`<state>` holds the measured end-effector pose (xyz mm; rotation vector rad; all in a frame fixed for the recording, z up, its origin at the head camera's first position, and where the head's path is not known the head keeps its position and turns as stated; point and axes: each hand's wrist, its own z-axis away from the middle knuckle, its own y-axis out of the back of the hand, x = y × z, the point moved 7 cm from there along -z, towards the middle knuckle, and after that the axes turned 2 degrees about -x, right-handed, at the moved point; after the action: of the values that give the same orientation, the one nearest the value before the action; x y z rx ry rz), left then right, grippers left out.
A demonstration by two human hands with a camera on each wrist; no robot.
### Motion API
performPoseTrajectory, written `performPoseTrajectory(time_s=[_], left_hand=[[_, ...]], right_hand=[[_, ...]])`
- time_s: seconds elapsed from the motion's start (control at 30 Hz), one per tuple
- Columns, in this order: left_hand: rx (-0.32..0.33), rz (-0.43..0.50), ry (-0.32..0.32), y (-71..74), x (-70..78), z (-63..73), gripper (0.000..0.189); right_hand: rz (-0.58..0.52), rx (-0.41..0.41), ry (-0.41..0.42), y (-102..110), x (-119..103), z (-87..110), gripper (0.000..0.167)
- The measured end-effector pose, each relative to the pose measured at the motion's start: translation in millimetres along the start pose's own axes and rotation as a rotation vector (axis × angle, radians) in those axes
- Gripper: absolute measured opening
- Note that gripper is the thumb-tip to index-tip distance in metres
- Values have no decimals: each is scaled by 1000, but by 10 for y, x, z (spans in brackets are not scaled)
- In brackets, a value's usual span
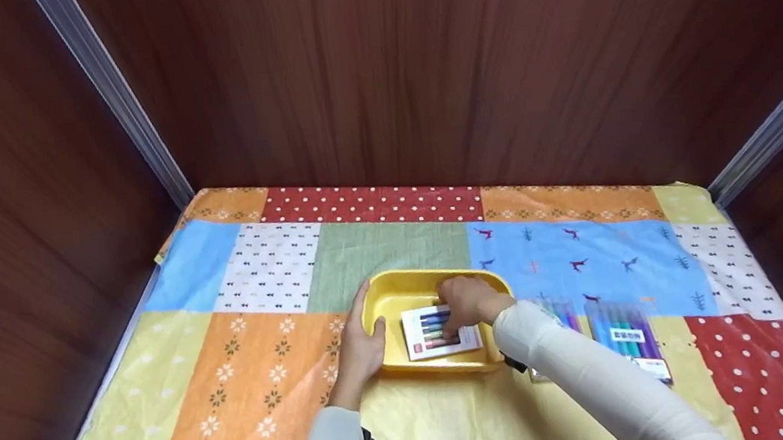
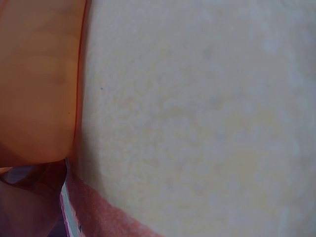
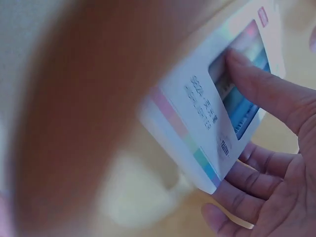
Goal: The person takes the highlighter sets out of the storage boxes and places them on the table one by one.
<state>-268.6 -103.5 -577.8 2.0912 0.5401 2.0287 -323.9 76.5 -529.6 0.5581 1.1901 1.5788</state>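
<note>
A yellow rectangular plastic bin (image 1: 390,353) stands on the patchwork cloth in the head view. My left hand (image 1: 361,349) grips its left wall, thumb over the rim and fingers outside. Inside the bin, my right hand (image 1: 466,301) holds a white windowed box of coloured sticks (image 1: 418,334). The right wrist view shows the thumb (image 3: 266,86) pressed on the window of this tilted box (image 3: 197,108), other fingers underneath. A blurred brown shape covers part of that view. In the left wrist view, an orange-looking wall (image 2: 39,84) fills the left side.
Right of the bin lie two clear packs of coloured pens, the outer pack (image 1: 626,337) plainly visible and the inner pack (image 1: 566,314) partly behind my right sleeve. Dark wood panels (image 1: 373,78) rise around the cloth (image 1: 262,388) at the back and sides.
</note>
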Motion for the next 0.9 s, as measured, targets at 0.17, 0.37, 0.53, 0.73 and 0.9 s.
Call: performPoseTrajectory(time_s=[0.17, 0.37, 0.53, 0.73, 0.9], left_hand=[[10, -13, -12, -1, -1, 6, 70], [14, -6, -20, 6, 20, 16, 69], [10, -11, -27, -2, 19, 8, 71], [12, -7, -29, -3, 3, 4, 70], [18, 4, -36, -4, 2, 0, 70]], right_hand=[[-34, -12, 40, 57, -15, 40, 35], [-40, -28, 67, 108, -19, 82, 23], [-50, -33, 82, 131, -23, 113, 20], [-20, -26, 168, 155, -64, 154, 18], [12, -17, 221, 177, -90, 196, 18]])
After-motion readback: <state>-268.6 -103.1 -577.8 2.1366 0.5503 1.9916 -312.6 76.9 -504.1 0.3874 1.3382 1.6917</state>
